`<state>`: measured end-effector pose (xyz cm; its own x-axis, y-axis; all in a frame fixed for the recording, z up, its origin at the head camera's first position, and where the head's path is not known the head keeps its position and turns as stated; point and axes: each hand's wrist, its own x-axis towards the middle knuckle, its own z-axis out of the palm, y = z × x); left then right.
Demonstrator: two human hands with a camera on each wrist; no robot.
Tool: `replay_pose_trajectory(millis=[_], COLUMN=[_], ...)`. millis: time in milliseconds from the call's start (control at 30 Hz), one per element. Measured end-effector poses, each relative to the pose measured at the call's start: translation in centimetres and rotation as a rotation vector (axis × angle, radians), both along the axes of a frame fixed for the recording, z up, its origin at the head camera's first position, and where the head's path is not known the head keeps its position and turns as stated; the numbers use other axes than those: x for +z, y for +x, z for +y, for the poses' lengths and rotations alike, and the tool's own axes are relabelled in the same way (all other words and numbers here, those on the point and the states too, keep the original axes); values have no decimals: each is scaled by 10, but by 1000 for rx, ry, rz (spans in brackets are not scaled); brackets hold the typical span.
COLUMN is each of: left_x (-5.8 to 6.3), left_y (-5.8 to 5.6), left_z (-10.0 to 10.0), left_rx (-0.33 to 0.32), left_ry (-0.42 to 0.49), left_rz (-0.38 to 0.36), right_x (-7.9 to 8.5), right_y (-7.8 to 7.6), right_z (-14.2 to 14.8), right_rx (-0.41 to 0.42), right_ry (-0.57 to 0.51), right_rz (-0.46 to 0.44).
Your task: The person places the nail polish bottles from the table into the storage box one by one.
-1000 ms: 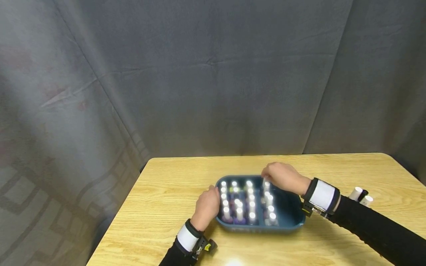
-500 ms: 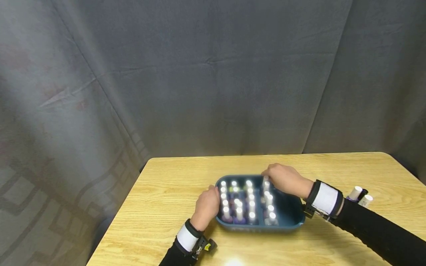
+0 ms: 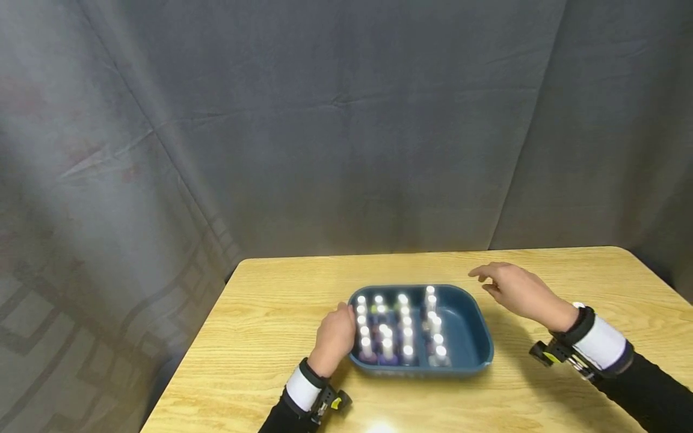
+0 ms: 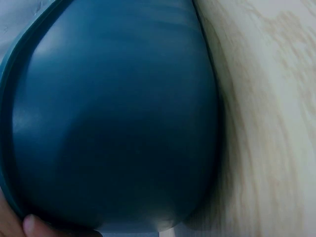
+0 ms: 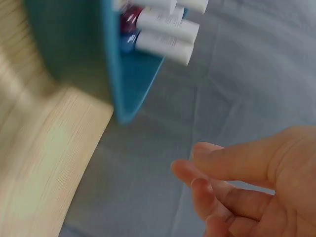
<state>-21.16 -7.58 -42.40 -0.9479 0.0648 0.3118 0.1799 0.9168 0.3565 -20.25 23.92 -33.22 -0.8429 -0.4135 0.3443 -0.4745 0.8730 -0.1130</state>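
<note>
A dark blue plastic tub stands on the table, holding rows of upright nail polish bottles with white caps that glare in the head view. My left hand grips the tub's left rim; the left wrist view shows the tub's outer wall and a fingertip at its edge. Off the tub's right end, my right hand hovers with loosely bent fingers and nothing in them. In the right wrist view, dark red and blue bottles show beyond the tub's rim, apart from the fingers.
Behind my right wrist a white cap peeks out; the rest of what stands there is hidden. The wooden table ends at its back edge before a grey curtain.
My right hand has let go of a bottle at the back of the tub's rightmost row and moved right, out past the rim. My left hand stays on the tub.
</note>
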Motion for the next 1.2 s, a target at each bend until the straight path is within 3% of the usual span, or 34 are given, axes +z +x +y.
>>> replay_pose_trajectory(millis=[433, 700, 1000, 1200], left_x=[-1, -2, -2, -2], left_y=[-1, -2, -2, -3], left_z=[-1, -4, -6, -4], left_rx=[0, 9, 16, 9], left_ry=[13, 5, 2, 0], left_rz=[-3, 0, 7, 9], right_x=[-11, -33, -46, -49], right_y=[42, 58, 57, 59], right_z=[88, 119, 129, 127], right_rx=[-326, -391, -453, -474], right_ry=[3, 17, 1, -18], right_rz=[-68, -24, -165, -123])
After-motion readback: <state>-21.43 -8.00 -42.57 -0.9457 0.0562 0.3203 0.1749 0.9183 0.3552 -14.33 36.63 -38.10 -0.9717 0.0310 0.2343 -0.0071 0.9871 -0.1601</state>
